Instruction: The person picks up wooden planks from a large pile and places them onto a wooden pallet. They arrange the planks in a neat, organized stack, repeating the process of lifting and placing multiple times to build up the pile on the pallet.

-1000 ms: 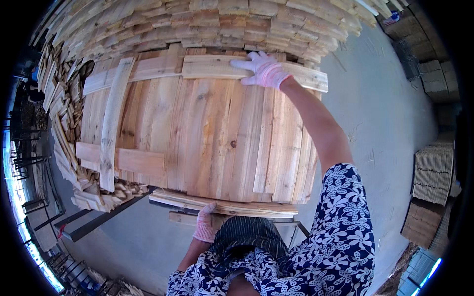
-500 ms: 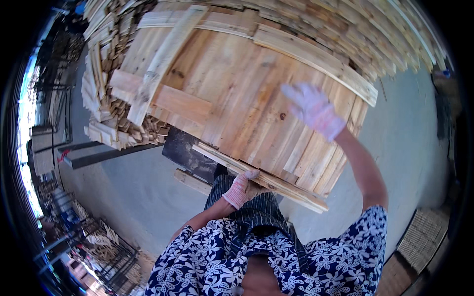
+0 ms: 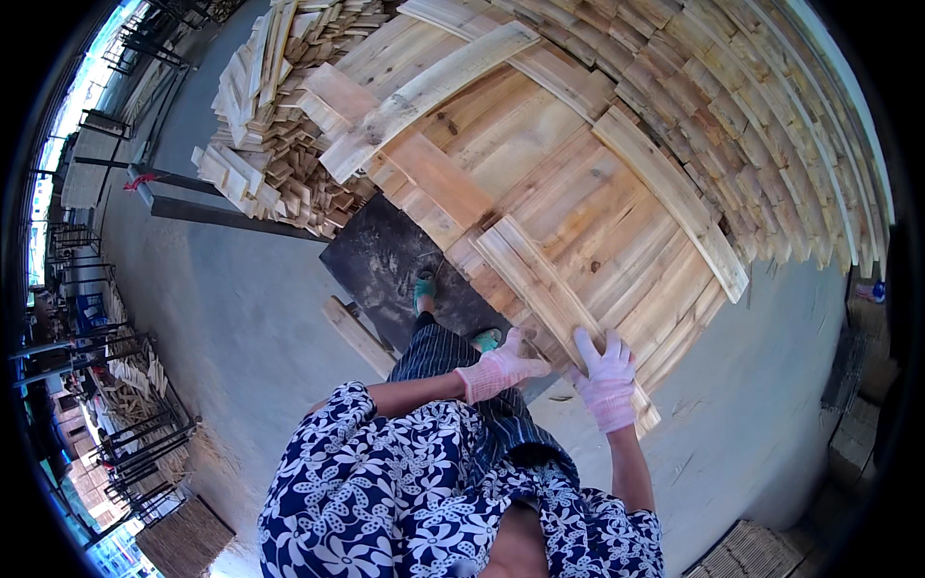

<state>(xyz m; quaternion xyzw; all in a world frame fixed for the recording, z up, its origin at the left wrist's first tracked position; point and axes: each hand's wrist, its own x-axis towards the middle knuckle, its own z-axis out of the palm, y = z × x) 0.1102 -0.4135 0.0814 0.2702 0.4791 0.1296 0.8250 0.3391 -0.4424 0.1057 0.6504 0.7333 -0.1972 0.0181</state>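
A wide panel of side-by-side wooden planks (image 3: pixel 568 226) lies in front of me. Along its near edge rests a narrow wooden board (image 3: pixel 540 276), on top of the planks. My right hand (image 3: pixel 605 378), in a pale pinkish work glove, lies on this board's right part with fingers stretched and spread. Close by on the left, my left hand (image 3: pixel 506 366), gloved alike, is at the panel's near edge with its thumb apart from the fingers; its fingertips seem to hold nothing. Another board (image 3: pixel 670 197) lies along the far edge, and a long slat (image 3: pixel 434 91) crosses the panel's left part.
Loose wood pieces (image 3: pixel 279 164) are heaped at the left of the panel. Stacked planks (image 3: pixel 703 106) fill the far side. A dark metal bar (image 3: pixel 231 214) juts out at left, near a dark plate (image 3: pixel 385 260) on the floor under my feet.
My right hand has come down from above the panel onto the near board. That board now lies farther onto the planks, and my left hand has let go of it. The view has turned.
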